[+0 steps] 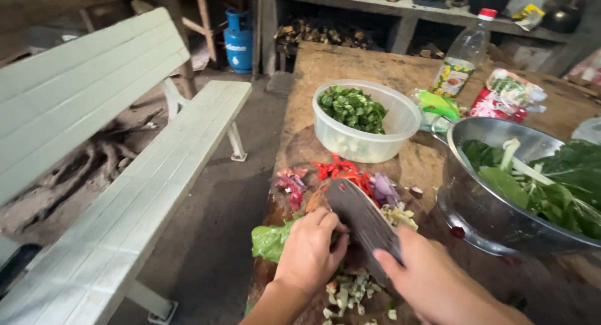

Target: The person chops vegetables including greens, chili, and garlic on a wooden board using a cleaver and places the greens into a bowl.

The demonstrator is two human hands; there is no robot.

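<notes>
My left hand (311, 248) presses down on a green leafy vegetable (270, 240) lying on a round wooden chopping board (300, 151). In my right hand (438, 281) is a broad dark cleaver (362, 217), its blade angled across the board just right of the left fingers. Chopped red chilli (341, 170), purple onion pieces (384, 187) and pale chopped bits (350, 290) lie around the blade.
A clear plastic tub of chopped greens (365, 121) stands behind the board. A metal colander with large leaves (494, 218) sits at the right. A plastic bottle (463, 56) and packets (507, 95) lie farther back. A pale green bench (138, 181) runs along the left; a blue gas cylinder (238, 42) stands beyond.
</notes>
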